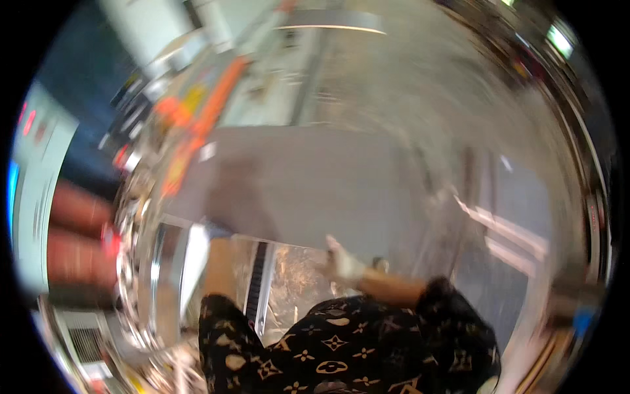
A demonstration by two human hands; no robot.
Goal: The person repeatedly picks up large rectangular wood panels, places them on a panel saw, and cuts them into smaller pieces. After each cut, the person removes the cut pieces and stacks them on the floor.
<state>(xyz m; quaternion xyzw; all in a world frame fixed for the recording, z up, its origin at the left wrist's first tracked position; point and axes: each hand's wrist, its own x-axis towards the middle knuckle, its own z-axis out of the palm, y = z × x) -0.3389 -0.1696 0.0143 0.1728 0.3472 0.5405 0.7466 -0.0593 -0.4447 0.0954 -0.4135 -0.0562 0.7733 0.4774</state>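
Note:
A large flat dark grey sheet (308, 171), probably metal, stretches out in front of me, smeared by motion. At its near edge is my right hand (346, 264), pale as if gloved. One digit lies over the sheet and the others are below the edge, so the hand seems closed on it. My left hand (215, 231) reaches the sheet's near left part. Its fingers are blurred and partly hidden, so their grip cannot be made out. Both forearms come out of black patterned sleeves.
Orange machine parts (220, 95) run along the sheet's left side. Farther left stand red cylinders (79, 213) and a pale cabinet (39, 177). Another grey sheet (495, 282) lies at the right. A thin panel (331, 20) shows at the far end above the concrete floor (420, 72).

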